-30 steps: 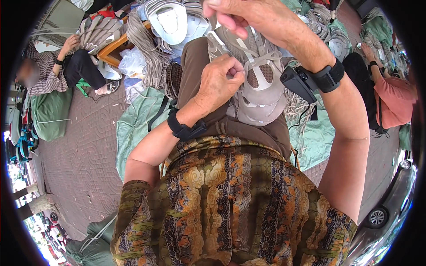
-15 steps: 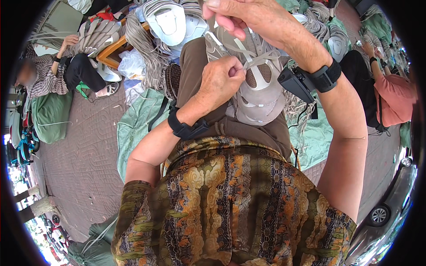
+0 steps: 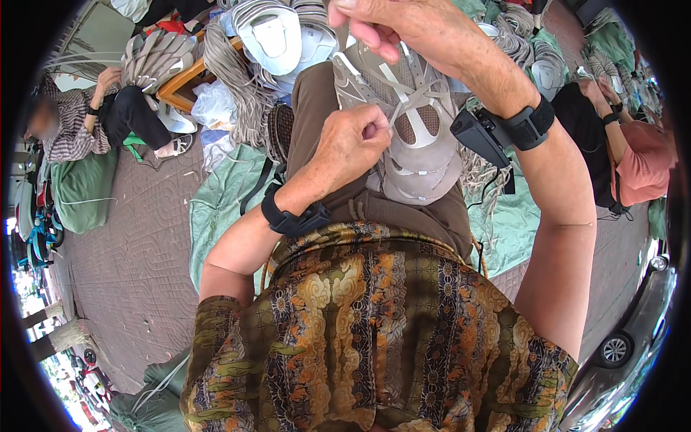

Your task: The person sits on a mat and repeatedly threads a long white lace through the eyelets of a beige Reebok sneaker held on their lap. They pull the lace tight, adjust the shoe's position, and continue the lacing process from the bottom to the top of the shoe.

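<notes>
On my lap lies a stack of grey-beige shoe uppers (image 3: 421,176), with mesh panels and pale eyelet strips. A flat grey shoelace (image 3: 430,93) crosses the top one. My left hand (image 3: 354,142) is closed in a pinch at the left side of the uppers, with the lace running toward its fingertips. Over the far end of the stack hangs my right hand (image 3: 392,29), its thumb and forefinger pressed together and other fingers curled. The top picture edge cuts off its fingertips, so what they pinch is hidden.
Bundled grey laces (image 3: 241,93) hang beside a wooden stool (image 3: 180,88) at the far left. White sole-shaped pieces (image 3: 268,39) are stacked ahead. A green sheet (image 3: 223,209) covers the paving. Co-workers sit at left and right; a car (image 3: 626,345) stands at lower right.
My left hand has drawn slightly left and down from the crossed lace. My right hand stays nearly in place. The co-worker at right has brought their hands closer to their lap.
</notes>
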Tool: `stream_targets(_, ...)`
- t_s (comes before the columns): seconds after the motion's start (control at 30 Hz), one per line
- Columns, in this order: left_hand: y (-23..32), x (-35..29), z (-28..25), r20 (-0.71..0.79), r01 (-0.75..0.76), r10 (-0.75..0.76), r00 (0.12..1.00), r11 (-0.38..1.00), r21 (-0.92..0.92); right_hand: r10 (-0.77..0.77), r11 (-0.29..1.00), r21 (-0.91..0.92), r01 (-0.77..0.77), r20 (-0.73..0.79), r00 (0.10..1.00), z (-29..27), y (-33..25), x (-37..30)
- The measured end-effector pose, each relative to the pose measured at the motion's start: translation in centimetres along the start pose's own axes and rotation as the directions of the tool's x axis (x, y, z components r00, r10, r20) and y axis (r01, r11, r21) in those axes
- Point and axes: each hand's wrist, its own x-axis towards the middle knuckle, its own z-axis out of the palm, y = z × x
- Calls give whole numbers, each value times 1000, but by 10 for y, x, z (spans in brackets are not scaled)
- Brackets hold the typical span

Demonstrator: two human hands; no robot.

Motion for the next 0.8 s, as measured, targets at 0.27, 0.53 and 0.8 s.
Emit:
stream_targets(0.27,3,-3,-4,5,4,-5,1000,989,146,-35,999,39,34,21,999,0,-7,-1)
stream_targets(0.53,14,7,37,128,-594,583,803,758,270,-11,999,36,9,52,999,-2,-10,-2)
stream_targets(0.8,-16,-7,60,316,-590,507,802,756,285,-11,998,-51,33,373,928,-9,-16,29)
